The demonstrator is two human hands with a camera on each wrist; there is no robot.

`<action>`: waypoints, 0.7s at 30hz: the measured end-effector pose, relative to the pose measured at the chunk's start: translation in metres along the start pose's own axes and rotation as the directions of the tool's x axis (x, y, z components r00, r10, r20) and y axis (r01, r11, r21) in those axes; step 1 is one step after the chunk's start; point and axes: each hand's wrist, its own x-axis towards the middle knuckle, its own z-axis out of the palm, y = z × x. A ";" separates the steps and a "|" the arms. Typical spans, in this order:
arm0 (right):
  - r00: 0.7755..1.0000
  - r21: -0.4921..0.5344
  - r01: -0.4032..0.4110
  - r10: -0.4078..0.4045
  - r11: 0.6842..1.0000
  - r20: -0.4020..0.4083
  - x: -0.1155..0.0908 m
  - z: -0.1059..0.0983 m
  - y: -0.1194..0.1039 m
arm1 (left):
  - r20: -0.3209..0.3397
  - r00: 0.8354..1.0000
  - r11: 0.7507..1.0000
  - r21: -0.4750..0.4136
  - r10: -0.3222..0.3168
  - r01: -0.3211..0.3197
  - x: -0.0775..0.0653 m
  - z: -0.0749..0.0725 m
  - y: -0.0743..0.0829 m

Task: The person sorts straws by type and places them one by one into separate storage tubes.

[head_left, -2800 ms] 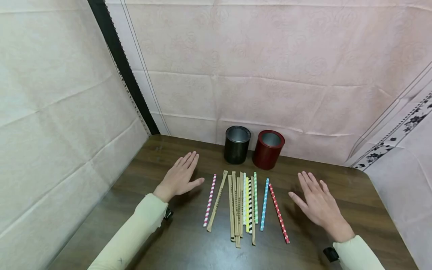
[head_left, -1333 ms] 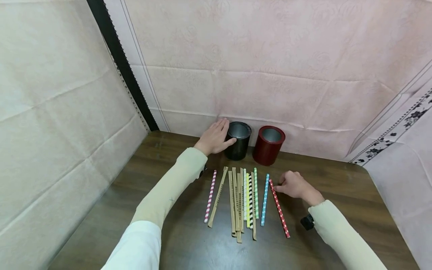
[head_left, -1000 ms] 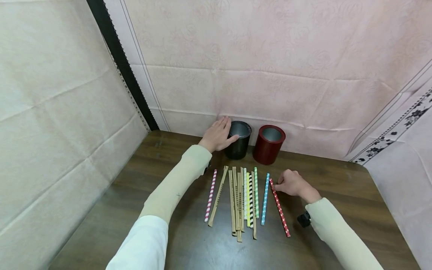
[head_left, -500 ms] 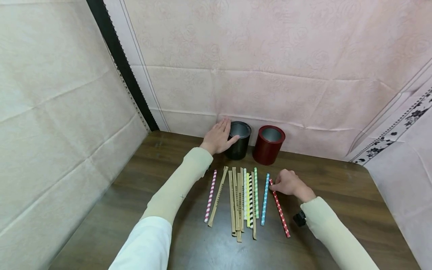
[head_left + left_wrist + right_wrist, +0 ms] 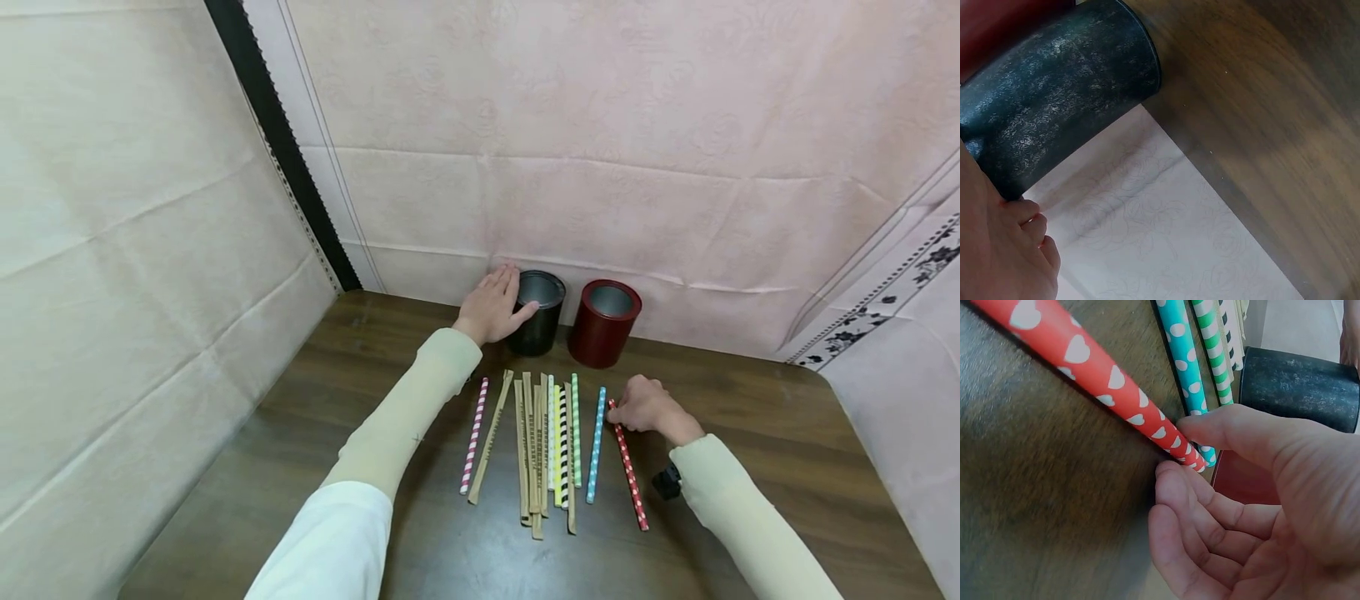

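well, a red straw (image 5: 1099,376) with white hearts

Left arm (image 5: 390,425) was extended forward, left hand (image 5: 489,308) with fingers (image 5: 504,283) close together and mostly straight, thumb (image 5: 523,316) spread off to the side. Right arm (image 5: 753,512) angled in from the lower right, not as far forward; right hand (image 5: 649,408) was in a pinch, thumb facing fingertips (image 5: 1171,482), fingers curled inward.
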 end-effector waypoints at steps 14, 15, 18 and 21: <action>1.000 0.084 0.008 -0.008 0.996 0.001 -0.001 -0.001 0.004 | 0.008 1.000 1.000 0.011 0.010 -0.010 0.000 -0.001 -0.001; 1.000 0.081 0.012 -0.011 0.997 -0.004 -0.002 -0.002 0.004 | 0.009 1.000 1.000 0.012 0.010 -0.010 0.001 -0.001 -0.001; 0.999 0.067 0.034 -0.032 0.997 -0.026 -0.004 -0.008 0.002 | 0.007 1.000 1.000 0.015 0.010 -0.010 0.001 -0.001 -0.001; 0.998 0.055 0.051 -0.049 0.997 -0.050 -0.008 -0.016 -0.001 | 0.011 1.000 1.000 0.018 0.008 -0.008 0.001 -0.001 0.000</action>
